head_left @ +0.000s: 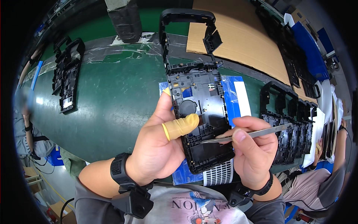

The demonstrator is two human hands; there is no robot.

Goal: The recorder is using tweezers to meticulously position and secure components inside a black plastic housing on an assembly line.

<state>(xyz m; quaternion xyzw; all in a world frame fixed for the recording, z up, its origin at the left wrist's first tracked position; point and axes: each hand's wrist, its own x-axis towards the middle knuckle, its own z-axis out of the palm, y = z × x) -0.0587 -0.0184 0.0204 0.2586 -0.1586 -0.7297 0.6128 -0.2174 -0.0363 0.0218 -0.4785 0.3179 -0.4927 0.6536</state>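
Note:
My left hand (pixel 158 140) is closed round the left edge of a black plastic housing frame (pixel 212 106) with an open loop at its far end. A yellow finger cot covers the thumb, which presses on the frame's inner face. Between the thumb and fingers of my right hand (pixel 253 149) are metal tweezers (pixel 264 132). Their tips reach the lower part of the frame, near a dark rectangular recess. Whether the tips grip any small part is too fine to tell. Beneath the frame lie a blue pad (pixel 233 99) and a white sheet with a grid of dark rectangles (pixel 220 174).
Similar black frames (pixel 69 80) rest at the left on the green table (pixel 115 100). Several more (pixel 287 127) stand in a row at the right. Cardboard (pixel 238 41) covers the far right, near a wrapped post (pixel 125 22). Other people sit at both sides.

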